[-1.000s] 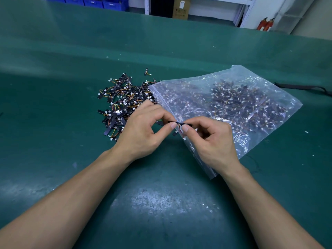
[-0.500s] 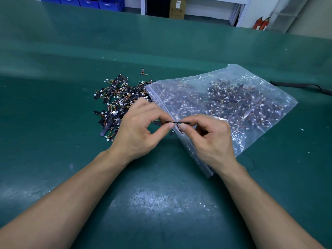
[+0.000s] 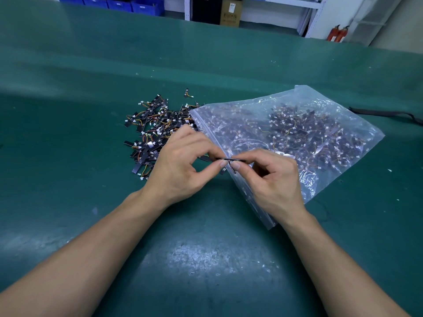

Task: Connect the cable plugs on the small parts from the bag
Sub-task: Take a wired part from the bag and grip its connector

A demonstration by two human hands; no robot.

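Observation:
Between both hands sits one small black strip part (image 3: 230, 159), held level just above the green table. My left hand (image 3: 183, 163) pinches its left end with thumb and forefinger. My right hand (image 3: 272, 179) pinches its right end, over the near edge of the clear zip bag (image 3: 297, 133). The bag lies flat and holds many black parts with white plugs and thin coloured wires. A loose pile of the same parts (image 3: 153, 131) lies left of the bag, behind my left hand. The plug of the held part is hidden by my fingertips.
The green mat (image 3: 91, 179) covers the whole table. A black cable (image 3: 389, 114) lies at the far right edge. Blue bins (image 3: 119, 3), a cardboard box (image 3: 231, 11) and red extinguishers (image 3: 337, 33) stand beyond the table's far side.
Both hands stay pinched on the small part; the strip between the fingertips has turned slightly and now shows longer and level. The pile and bag have not moved.

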